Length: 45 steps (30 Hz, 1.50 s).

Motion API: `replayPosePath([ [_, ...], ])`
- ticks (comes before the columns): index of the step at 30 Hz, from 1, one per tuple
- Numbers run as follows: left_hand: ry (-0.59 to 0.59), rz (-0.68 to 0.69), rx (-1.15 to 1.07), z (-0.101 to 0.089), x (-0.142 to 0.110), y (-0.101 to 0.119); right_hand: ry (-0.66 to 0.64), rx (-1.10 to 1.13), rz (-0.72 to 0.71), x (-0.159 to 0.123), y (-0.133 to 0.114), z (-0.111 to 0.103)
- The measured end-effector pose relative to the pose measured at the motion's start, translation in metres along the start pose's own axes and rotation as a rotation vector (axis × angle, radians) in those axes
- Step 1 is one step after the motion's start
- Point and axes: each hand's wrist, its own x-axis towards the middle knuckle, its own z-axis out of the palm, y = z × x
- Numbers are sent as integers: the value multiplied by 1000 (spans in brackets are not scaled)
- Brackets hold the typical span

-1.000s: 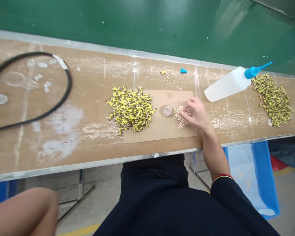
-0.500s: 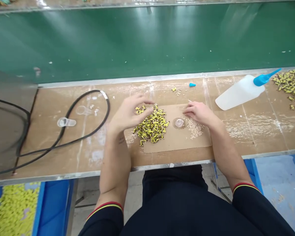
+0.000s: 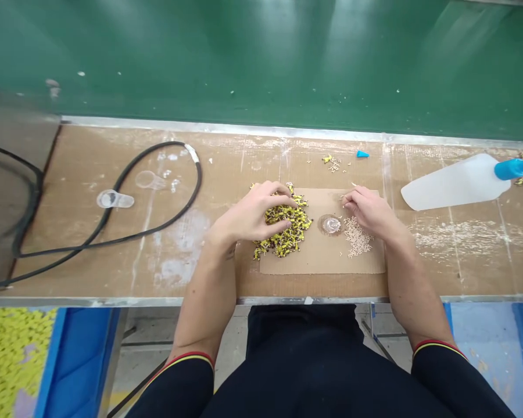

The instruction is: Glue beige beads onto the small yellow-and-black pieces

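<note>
My left hand [image 3: 261, 213] rests over the left side of a pile of small yellow and black pieces [image 3: 287, 235]. Its thumb and fingers are spread around part of the pile, with nothing visibly gripped. Over the upper edge of some tiny pale pieces [image 3: 358, 238], my right hand [image 3: 368, 212] is closed in a pinch. What its fingertips hold, if anything, is too small to make out. Between the two piles sits a small clear dish [image 3: 332, 225]. Both piles lie at least partly on a flat cardboard sheet [image 3: 318, 264].
A white squeeze bottle [image 3: 455, 183] with a blue nozzle lies at the right. Behind are a blue cap [image 3: 362, 154] and a few loose bits. At the left, a black cable [image 3: 157, 238] loops past a clear plastic scoop [image 3: 117, 200]. Below stands a blue bin [image 3: 81, 354].
The view has tilted down and shifted. My left hand has come down over the yellow and black pile. The right hand stays by the pale pieces, its fingers now more curled.
</note>
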Motion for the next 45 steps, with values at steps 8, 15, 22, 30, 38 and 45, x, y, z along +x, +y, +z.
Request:
replayPosePath([
  [8,20,16,-2,9,5,-4,242,307,-132,-8,-6,-18],
  [15,79,40,-21,11,5,-10,292,309,-133,-10,-10,-20],
  [22,153,26,-92,7,4,-6,268,282,-205,-15,-17,-27],
  [30,489,-43,-212,12,7,2,72,-76,-244,-28,-35,-27],
  [38,539,-85,-212,15,8,5,29,-305,-238,-27,-40,-22],
  [45,493,-81,-244,15,8,7,8,-373,-253,-28,-41,-24],
])
